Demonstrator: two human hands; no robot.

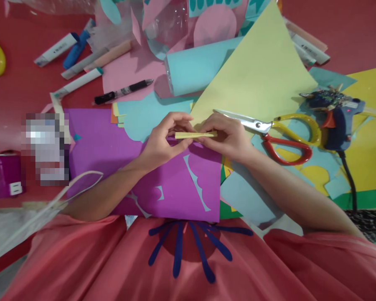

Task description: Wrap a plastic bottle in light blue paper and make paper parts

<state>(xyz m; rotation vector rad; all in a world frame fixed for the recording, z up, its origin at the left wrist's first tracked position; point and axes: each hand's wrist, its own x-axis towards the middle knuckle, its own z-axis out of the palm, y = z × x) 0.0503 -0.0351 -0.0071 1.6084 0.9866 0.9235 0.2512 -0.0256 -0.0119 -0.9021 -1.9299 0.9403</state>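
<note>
Between my two hands is a narrow, folded strip of yellow paper [196, 135], held level above a purple sheet [172, 179]. My left hand [171, 138] is closed on its left part, with the thumb along the lower edge. My right hand [227, 136] pinches the right end between thumb and fingers. Pale blue scalloped paper scraps [196, 182] lie on the purple sheet below. Just right of my right hand rest scissors [263, 127] with one yellow and one red handle, their blades partly behind my fingers. Behind my hands lies a large pale yellow sheet [253, 62].
A blue hot glue gun [340, 121] with a black cord sits at the right. A light blue paper-covered cylinder [200, 67] lies at the back. Several markers [56, 49] and a black pen [123, 92] are at the back left. A purple socket block [4, 175] stands far left.
</note>
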